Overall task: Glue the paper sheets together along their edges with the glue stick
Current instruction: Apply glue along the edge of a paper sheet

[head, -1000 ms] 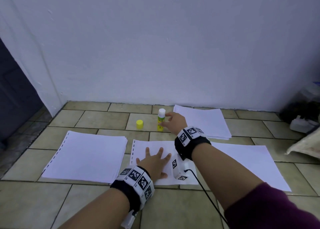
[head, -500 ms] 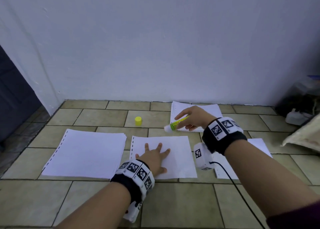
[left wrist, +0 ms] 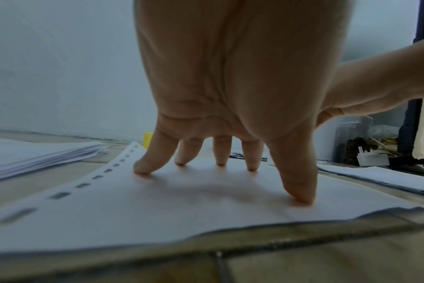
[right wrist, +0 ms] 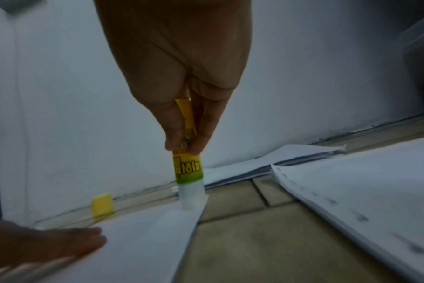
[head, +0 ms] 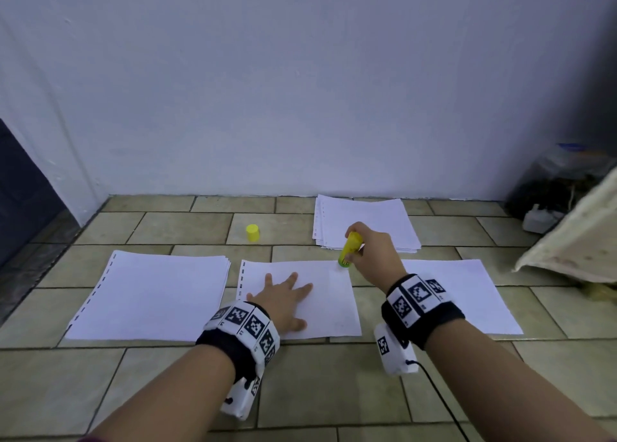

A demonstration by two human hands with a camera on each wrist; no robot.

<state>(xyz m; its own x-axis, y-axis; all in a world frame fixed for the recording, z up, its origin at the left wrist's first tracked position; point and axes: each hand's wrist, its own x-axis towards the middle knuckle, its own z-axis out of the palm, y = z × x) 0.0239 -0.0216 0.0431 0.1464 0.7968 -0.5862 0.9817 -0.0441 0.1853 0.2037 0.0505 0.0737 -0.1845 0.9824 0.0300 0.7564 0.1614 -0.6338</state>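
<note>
On a tiled floor (head: 173,385), a left hand (head: 283,299) lies spread flat on the middle sheet (head: 334,311) (thin, apt to slide and wrinkle). The right hand (head: 374,251) grips the light, stiff glue stick (head: 349,249) by its barrel, tip on the sheet's far right corner. Paper stacks (head: 150,294) and the yellow cap (head: 252,232) lie clear.

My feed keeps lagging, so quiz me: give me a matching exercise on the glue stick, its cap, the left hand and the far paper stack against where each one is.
Things:
1. glue stick
2. yellow cap
3. left hand
4. far paper stack

Places:
A. standing alone on the floor tiles
B. near the wall, behind the right hand
C. tip down on the middle sheet's far right corner
D. spread flat on the middle sheet

Pairs: 1-C, 2-A, 3-D, 4-B
</note>
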